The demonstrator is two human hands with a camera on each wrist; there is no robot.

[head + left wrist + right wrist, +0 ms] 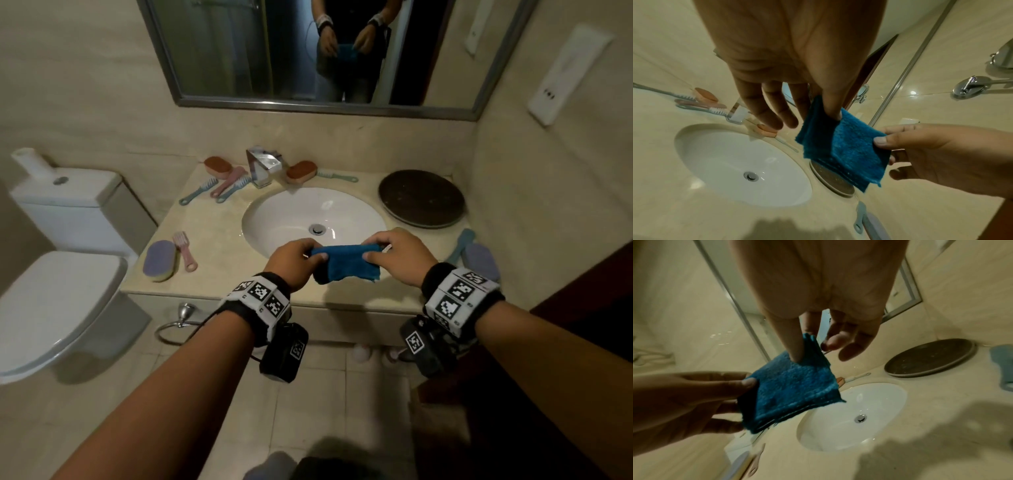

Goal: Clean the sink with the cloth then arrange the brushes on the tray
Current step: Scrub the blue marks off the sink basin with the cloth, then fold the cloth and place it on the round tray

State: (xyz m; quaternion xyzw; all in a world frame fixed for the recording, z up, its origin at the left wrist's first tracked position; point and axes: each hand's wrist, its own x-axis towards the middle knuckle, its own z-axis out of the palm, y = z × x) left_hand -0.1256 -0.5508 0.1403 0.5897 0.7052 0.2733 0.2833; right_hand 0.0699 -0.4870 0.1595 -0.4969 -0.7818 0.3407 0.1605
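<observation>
A folded blue cloth (346,262) hangs in the air above the front rim of the white sink (291,212). My left hand (294,260) pinches its left end with thumb and forefinger, and my right hand (394,255) pinches its right end. In the left wrist view the cloth (842,146) hangs from both pinches, and the same shows in the right wrist view (793,389). A dark round tray (421,198) sits on the counter at the right of the sink. Several brushes lie about: blue and pink ones (219,186) left of the tap, and a pink brush (185,250) at the front left.
The chrome tap (263,166) stands behind the basin with orange sponges (301,171) either side. A purple sponge (160,260) lies front left; another sponge and a blue brush (462,245) lie front right. A toilet (58,294) stands left, a mirror (329,51) above.
</observation>
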